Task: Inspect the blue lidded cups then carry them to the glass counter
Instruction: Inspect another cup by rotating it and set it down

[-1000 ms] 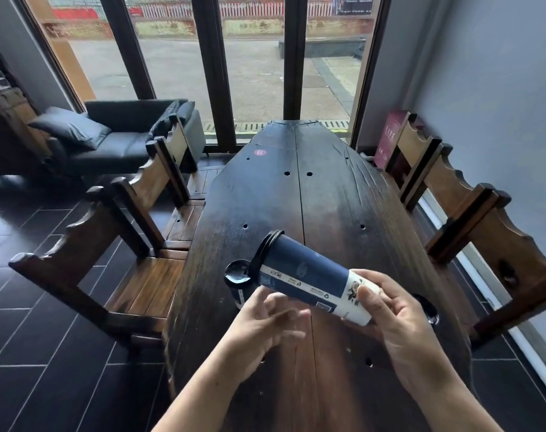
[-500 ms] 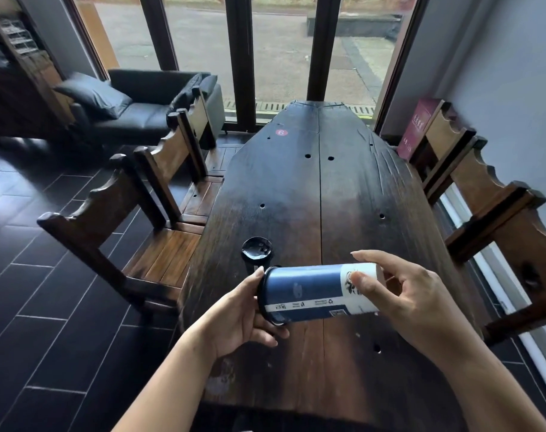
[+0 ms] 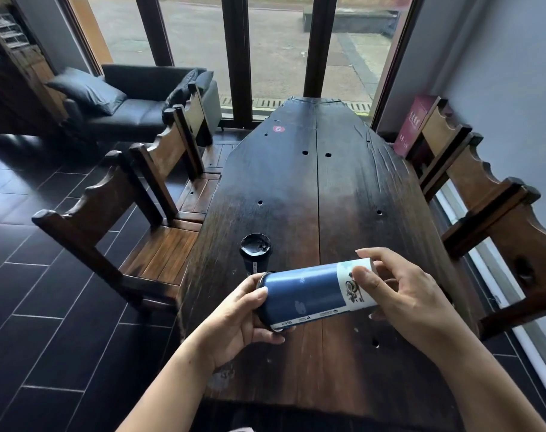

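A blue paper cup (image 3: 309,294) with a white printed base lies on its side in both my hands, above the near end of the dark wooden table (image 3: 327,188). My left hand (image 3: 243,319) wraps its black-lidded end. My right hand (image 3: 402,294) holds the white base end with thumb and fingers. A second blue cup with a black lid (image 3: 255,252) stands upright on the table just beyond my left hand. No glass counter is in view.
Two wooden chairs (image 3: 134,213) stand along the table's left side and two more chairs (image 3: 483,194) along the right by the grey wall. A dark sofa (image 3: 134,101) sits at the back left before tall windows. A dark red sign (image 3: 412,126) leans at the right.
The held cup has tipped from slanting up-left to nearly level, lid end now in my left palm. My view has shifted nearer and lower over the table.
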`<state>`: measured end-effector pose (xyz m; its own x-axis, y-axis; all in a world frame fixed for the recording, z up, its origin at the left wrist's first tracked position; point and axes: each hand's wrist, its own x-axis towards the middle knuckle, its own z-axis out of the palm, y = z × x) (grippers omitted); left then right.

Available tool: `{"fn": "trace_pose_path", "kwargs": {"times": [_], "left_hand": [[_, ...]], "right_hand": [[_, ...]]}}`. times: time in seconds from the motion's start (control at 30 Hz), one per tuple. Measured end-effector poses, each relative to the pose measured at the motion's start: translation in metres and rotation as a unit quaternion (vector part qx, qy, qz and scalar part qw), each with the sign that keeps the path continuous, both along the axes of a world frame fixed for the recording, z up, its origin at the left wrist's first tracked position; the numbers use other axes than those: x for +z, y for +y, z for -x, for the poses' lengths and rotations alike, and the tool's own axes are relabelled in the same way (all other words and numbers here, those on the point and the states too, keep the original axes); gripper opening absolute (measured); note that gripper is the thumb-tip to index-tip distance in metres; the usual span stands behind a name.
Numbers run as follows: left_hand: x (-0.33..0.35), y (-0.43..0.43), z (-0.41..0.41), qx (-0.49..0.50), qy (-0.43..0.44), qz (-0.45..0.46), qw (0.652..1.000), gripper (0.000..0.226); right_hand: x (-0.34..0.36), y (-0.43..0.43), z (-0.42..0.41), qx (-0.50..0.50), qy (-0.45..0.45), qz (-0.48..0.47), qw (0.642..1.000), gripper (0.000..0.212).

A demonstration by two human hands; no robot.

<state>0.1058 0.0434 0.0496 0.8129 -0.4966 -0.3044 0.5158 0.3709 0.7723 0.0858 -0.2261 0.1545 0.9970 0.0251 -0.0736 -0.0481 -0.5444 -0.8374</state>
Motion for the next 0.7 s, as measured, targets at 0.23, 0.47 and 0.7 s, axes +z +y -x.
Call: {"fn": "trace_pose_path", "kwargs": {"times": [0.23,0.47,0.7], "left_hand": [[-0.008,0.000,0.008,0.035,-0.025,0.024,0.999,0.066],[-0.007,0.002,0.014,-0.016,-0.029,0.038,0.999,0.075],[0.002,0.007,0.011,-0.075,0.030,-0.015,0.997,0.072]], "right_hand": [[-0.002,0.001,0.000,-0.025,0.045,0.005,0.999,0.047],[-0.005,-0.003,0.003,-0.006,0.016,-0.015,1.000,0.034],[-0.005,-0.008,0.007,0.057,-0.040,0.032,0.997,0.044]]}}
